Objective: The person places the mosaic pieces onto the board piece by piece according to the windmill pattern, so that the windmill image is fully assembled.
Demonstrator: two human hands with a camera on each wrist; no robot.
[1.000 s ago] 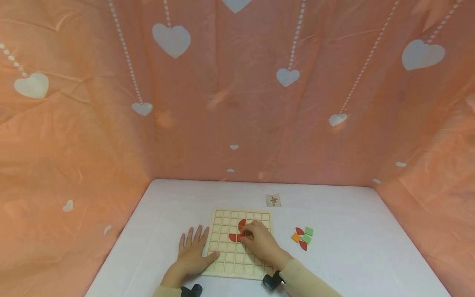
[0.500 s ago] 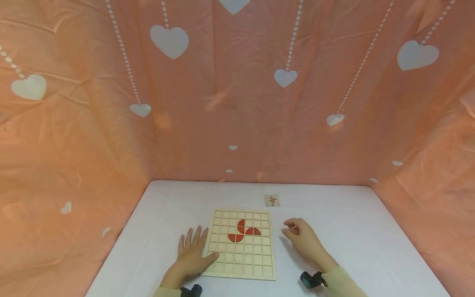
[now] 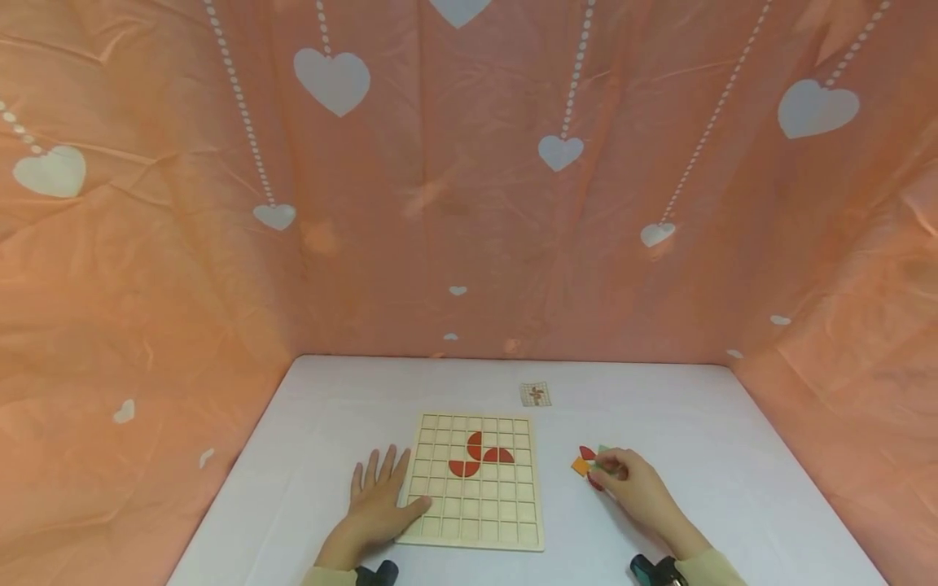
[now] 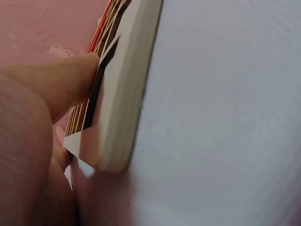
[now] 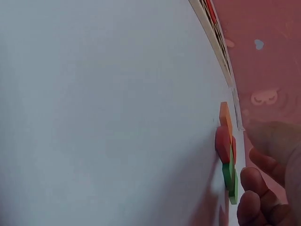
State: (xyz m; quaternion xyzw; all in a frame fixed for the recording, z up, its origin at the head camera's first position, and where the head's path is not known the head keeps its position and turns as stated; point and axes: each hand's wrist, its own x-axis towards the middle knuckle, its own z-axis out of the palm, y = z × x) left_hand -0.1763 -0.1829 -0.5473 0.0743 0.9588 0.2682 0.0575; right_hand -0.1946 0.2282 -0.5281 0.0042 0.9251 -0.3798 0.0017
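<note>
My left hand (image 3: 377,505) lies spread at the left side of a wooden grid board (image 3: 469,513), its thumb over the board's edge. Red quarter-round pieces (image 3: 475,446) sit in several cells, paired into three half-round shapes. Over a small cluster of loose pieces to the right hovers my right hand (image 3: 641,492), fingers bent and thumb apart from them. That cluster has an orange square tile (image 5: 225,115), red pieces (image 5: 223,143) and green square tiles (image 5: 228,175). In the head view the hand partly hides the green and lower red ones.
A small pattern card (image 3: 536,395) with a brown pinwheel on a grid lies behind the board. The white table (image 3: 352,391) is enclosed by an orange-pink cloth (image 3: 410,260) printed with hearts. Each wrist wears a dark camera band (image 3: 377,573).
My right hand has left the board, where a red half-round shape now shows fully at the right, and has moved right to the loose pieces. The left hand stays in place.
</note>
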